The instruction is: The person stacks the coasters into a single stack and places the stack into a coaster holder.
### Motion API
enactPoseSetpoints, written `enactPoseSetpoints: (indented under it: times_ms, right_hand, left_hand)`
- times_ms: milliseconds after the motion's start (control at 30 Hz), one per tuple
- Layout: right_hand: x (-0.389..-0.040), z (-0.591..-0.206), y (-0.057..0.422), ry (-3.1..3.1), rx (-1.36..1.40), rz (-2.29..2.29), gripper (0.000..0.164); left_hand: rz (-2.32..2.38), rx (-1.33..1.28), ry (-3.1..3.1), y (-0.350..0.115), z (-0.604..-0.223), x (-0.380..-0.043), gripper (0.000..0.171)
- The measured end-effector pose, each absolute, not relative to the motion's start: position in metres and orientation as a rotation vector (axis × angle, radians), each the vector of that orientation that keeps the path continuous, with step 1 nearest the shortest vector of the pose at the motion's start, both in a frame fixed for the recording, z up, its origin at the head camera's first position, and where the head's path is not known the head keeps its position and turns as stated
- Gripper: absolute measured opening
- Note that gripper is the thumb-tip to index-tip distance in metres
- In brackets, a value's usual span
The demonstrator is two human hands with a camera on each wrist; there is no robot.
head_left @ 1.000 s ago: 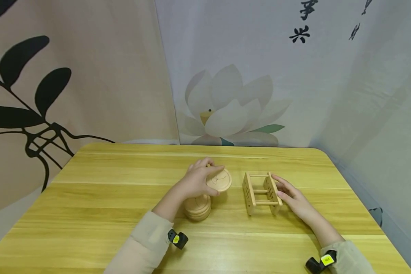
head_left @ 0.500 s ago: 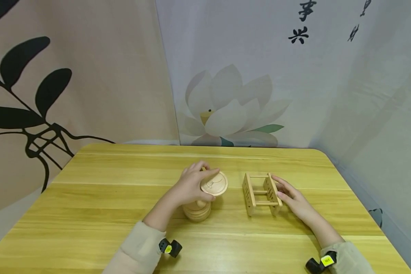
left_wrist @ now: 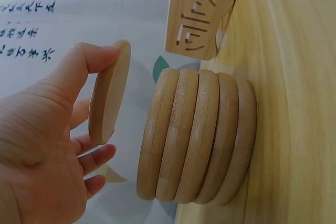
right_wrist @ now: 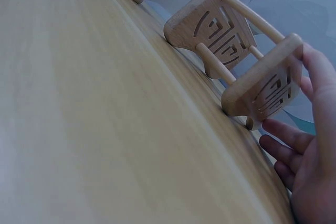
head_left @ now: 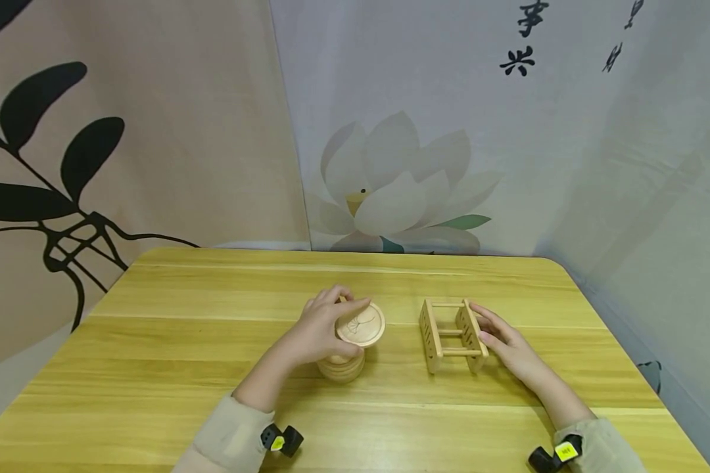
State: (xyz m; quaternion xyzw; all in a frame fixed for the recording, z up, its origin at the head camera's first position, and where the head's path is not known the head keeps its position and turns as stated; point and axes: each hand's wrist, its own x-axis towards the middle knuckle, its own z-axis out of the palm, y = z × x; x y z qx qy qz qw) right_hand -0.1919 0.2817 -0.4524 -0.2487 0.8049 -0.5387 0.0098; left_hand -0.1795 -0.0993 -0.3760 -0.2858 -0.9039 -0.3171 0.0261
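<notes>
My left hand (head_left: 319, 332) pinches a round wooden coaster (head_left: 363, 326) by its rim; line carving shows on its top. The coaster is tilted and held above a stack of similar coasters (head_left: 341, 373), with a gap between them in the left wrist view. Several coasters lie flat in that pile, partly hidden by the hand in the head view. To the right stands a small wooden coaster rack (head_left: 453, 332) with slotted end panels joined by rods. My right hand (head_left: 511, 345) holds the rack's right panel (right_wrist: 268, 85) between thumb and fingers.
Both hands work over a light wooden table (head_left: 213, 295) with rounded far corners. Behind it hangs a cloth backdrop (head_left: 213, 131) printed with leaves, a lotus and characters. Each sleeve carries a small black wrist camera (head_left: 282, 440).
My left hand has moved the coaster left and slightly toward me, from beside the stack to over it. My right hand and the rack stay put.
</notes>
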Motion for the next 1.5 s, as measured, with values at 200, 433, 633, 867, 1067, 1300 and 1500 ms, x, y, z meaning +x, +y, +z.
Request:
enactPoseSetpoints:
  times_ms: [200,433,633,867,1067,1300,1500]
  right_hand:
    - [-0.192,-0.453,0.282,2.511,-0.755,-1.682,0.050]
    - [-0.192,-0.453,0.281,2.500,-0.759,-1.678,0.050]
    - [-0.191,-0.451,0.280,2.497,-0.747,-1.677,0.050]
    - [-0.191,-0.454,0.281,2.516,-0.748,-1.676,0.050]
    - [-0.193,-0.456,0.282,2.534,-0.741,-1.658,0.049]
    - [-0.194,-0.456,0.282,2.527,-0.738,-1.659,0.049]
    - [-0.193,-0.456,0.283,2.535,-0.755,-1.660,0.049]
  left_hand:
    - [-1.014,-0.882,-2.799,-0.106,-0.380,-0.176,0.081]
    - [-1.035,-0.868,-2.799,-0.114,-0.381,-0.171,0.082]
    - [-1.027,-0.861,-2.816,-0.119,-0.381,-0.167,0.082]
    - [-1.036,-0.845,-2.829,-0.123,-0.382,-0.163,0.082]
    - [-1.020,-0.836,-2.834,-0.128,-0.385,-0.162,0.082]
    - [-1.023,-0.835,-2.830,-0.134,-0.389,-0.159,0.082]
    - [-1.014,-0.829,-2.832,-0.136,-0.393,-0.158,0.082]
